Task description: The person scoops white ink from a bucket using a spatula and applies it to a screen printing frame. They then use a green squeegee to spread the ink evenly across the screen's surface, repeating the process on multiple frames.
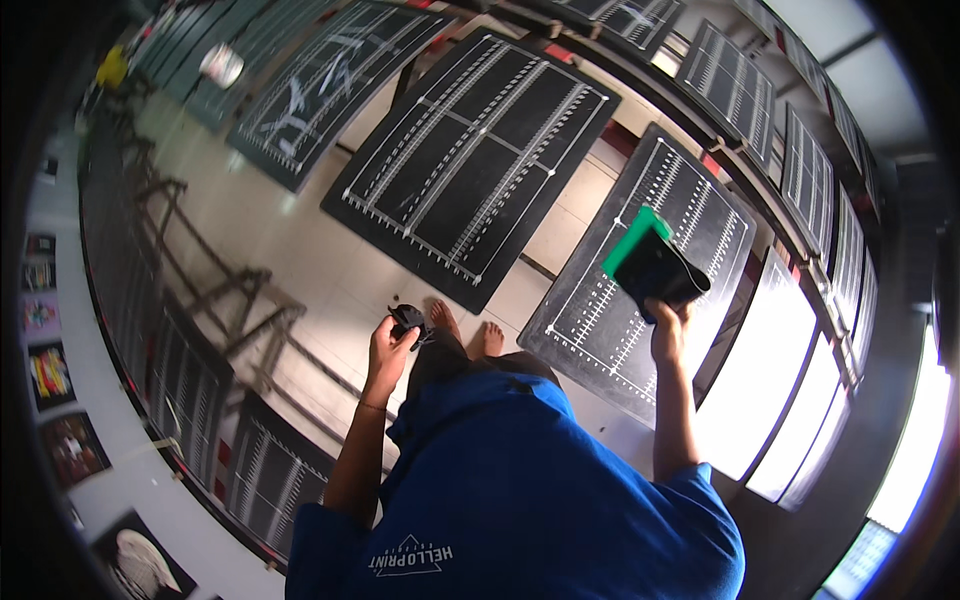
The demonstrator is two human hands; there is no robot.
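Note:
My left hand (388,352) is closed around a small crumpled black thing (407,320), perhaps a cloth; its exact kind does not show. Out to the right, my right hand (668,328) grips the lower end of a flat black piece with a bright green edge (632,243). One end of that piece curls round, and it is tilted above a black board with white ruled markings (590,345). Straight ahead of my feet lies another such board (480,150), larger in view, with dotted lines and tick marks.
More dark marked boards stand in rows on racks to the right (730,80) and lower left (270,470). Pale glaring panels (765,370) lie beyond my right arm. A dark metal frame (250,300) runs along the left. A white container (221,65) sits far left.

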